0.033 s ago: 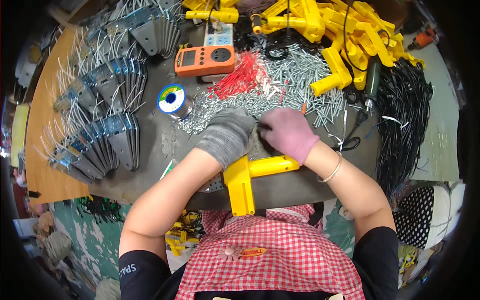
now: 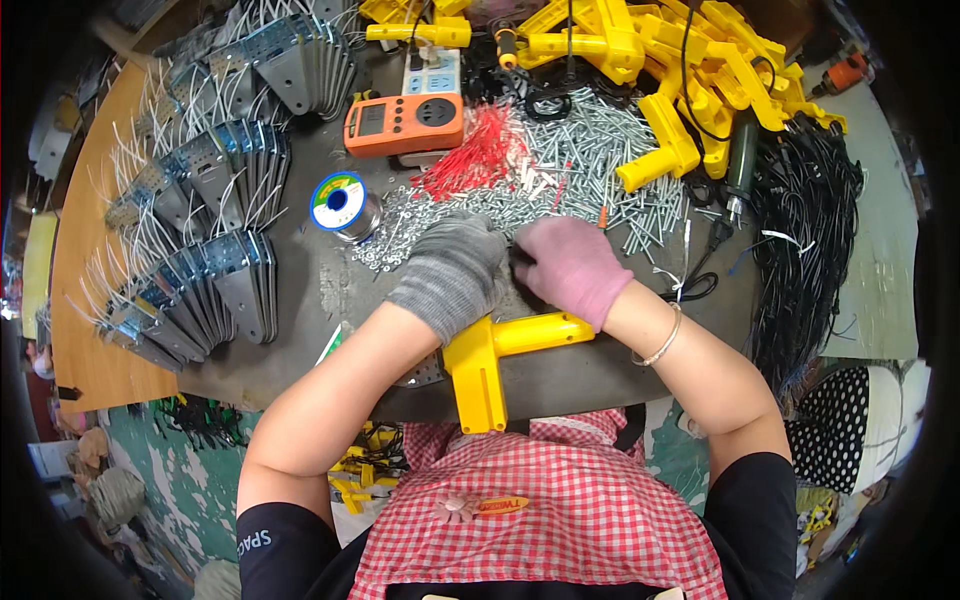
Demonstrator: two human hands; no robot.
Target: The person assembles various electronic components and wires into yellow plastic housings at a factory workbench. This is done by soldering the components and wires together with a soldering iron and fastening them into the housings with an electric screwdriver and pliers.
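In a grey knitted glove, my left hand (image 2: 452, 268) rests with fingers curled down over the table, near the heap of small parts. My right hand (image 2: 572, 262), in a pink glove, faces it with fingers bent together. What either hand holds, if anything, is hidden. Below the left glove lies a yellow plastic housing (image 2: 476, 384) with an arm sticking out to the right; its upper end runs up to that glove, and I cannot tell whether it is gripped. Small metal nuts or washers (image 2: 385, 243) and loose screws (image 2: 590, 150) spread beyond my hands.
A solder spool (image 2: 342, 207) and an orange meter (image 2: 400, 125) stand beyond my left hand. Metal brackets with white wires (image 2: 225, 190) fill the left. Red-sleeved pieces (image 2: 468, 155), yellow housings (image 2: 670, 135), a dark electric screwdriver (image 2: 742, 165) and black cables (image 2: 808, 220) lie far and right.
The view has shifted slightly. The fingers of my right hand moved a little; the housing and my left hand look the same.
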